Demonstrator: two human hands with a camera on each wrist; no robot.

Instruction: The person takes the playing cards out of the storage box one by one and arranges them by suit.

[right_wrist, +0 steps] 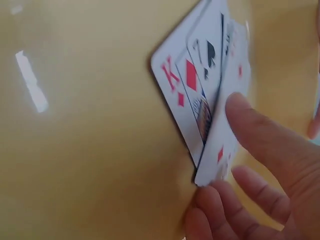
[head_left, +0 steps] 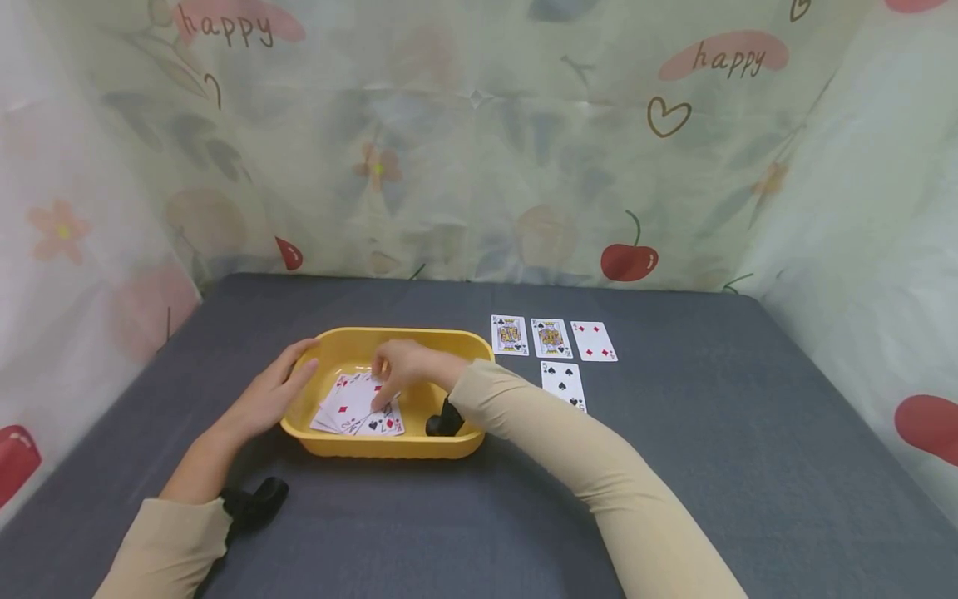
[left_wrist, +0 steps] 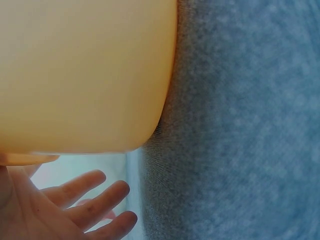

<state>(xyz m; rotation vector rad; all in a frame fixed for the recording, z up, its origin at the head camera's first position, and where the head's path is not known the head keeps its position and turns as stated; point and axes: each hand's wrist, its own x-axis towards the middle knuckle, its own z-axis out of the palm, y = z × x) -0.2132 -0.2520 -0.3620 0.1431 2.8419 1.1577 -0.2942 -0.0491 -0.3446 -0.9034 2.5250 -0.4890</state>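
Several playing cards (head_left: 355, 397) lie overlapped inside the yellow tray (head_left: 385, 448); expect light, thin, flexible stock that slips easily, card on card. Grip by the edge: the right hand (head_left: 404, 366) pinches the uppermost diamond card (right_wrist: 222, 137) between thumb and fingers. The left hand (head_left: 273, 389), fingers spread, is at the tray's left rim.

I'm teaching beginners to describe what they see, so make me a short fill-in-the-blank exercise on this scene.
1. The tray on the table is ____ in colour.
2. The hand touching the cards in the tray is the person's ____ one.
3. The back row beside the tray is made up of ____ cards.
4. The lone card in front of that row belongs to the suit of ____.

Missing words: yellow; right; three; spades.
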